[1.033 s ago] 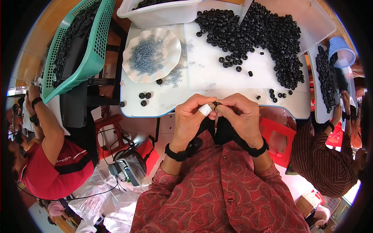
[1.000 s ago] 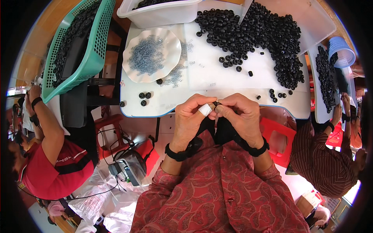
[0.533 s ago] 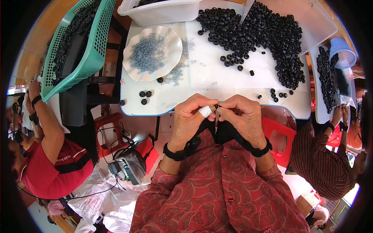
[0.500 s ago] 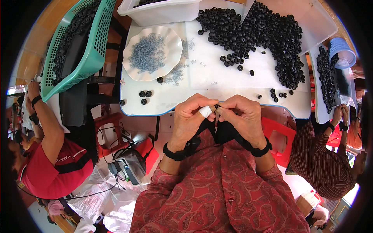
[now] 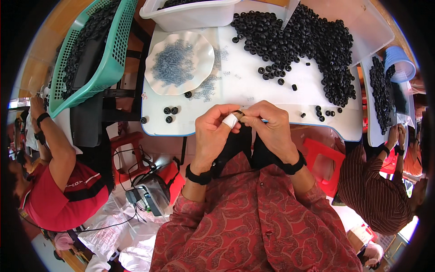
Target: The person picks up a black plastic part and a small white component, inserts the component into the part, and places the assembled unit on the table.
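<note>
Over the front edge of the white table, my two hands meet. My left hand is closed around a small black ring-shaped part, mostly covered by my fingers. White tape wraps one of its fingers. The fingertips of my right hand pinch together against that part; whatever is between them is too small to make out. Just beyond, a white wavy-rimmed plate holds many tiny clear bluish pieces, some spilled beside it. A large heap of black ring-shaped parts lies at the far right.
Loose black parts sit near the table's front edge, left and right. A white tub stands at the back, a green basket at the left, a blue cup at the right. Co-workers sit on both sides. A red stool stands beside me.
Both hands have shifted left and slightly away from me. My left hand has turned, so the black part now shows at its fingertips, with my right fingertips still pinched against it.
</note>
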`<state>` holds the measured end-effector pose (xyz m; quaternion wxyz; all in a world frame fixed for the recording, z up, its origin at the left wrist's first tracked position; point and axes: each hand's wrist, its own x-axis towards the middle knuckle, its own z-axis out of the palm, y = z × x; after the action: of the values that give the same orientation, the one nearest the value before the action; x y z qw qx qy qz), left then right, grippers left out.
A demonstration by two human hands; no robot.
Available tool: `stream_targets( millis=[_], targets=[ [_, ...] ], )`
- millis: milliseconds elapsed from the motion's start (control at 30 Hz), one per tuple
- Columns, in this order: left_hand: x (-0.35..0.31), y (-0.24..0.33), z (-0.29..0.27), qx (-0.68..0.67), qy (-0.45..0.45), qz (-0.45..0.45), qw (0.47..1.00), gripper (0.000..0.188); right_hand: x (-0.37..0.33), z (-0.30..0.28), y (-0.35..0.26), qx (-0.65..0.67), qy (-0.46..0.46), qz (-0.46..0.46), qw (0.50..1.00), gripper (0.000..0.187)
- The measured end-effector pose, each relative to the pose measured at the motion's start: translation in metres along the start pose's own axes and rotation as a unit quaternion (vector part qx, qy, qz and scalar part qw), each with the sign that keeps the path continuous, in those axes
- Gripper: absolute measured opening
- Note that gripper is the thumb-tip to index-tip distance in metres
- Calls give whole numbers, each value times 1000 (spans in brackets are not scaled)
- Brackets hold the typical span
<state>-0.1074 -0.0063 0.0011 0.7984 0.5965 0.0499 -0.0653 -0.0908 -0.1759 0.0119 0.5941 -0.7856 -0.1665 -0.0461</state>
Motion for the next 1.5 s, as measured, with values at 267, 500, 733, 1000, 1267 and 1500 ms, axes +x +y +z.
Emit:
stream_targets(
  millis=[267,500,733,1000,1267,1500],
  targets=[
    [23,4,-19,27,-22,-25,999,18,19,8,18,-39,5,-38,999,8],
    [20,0,-19,10,-19,-4,1000,18,16,9,12,-30,7,-43,999,11],
    [9,-1,-10,-45,-20,43,998,17,12,4,-18,91,1,72,993,7],
    [0,-1,-9,-52,-20,70,996,18,6,5,-29,138,-13,88,986,5],
    [-1,5,-11,-27,-31,86,995,17,2,7,-22,34,11,23,999,6],
    [3,-2,-19,-30,-15,76,997,17,2,22,-4,95,22,42,994,9]
  ],
)
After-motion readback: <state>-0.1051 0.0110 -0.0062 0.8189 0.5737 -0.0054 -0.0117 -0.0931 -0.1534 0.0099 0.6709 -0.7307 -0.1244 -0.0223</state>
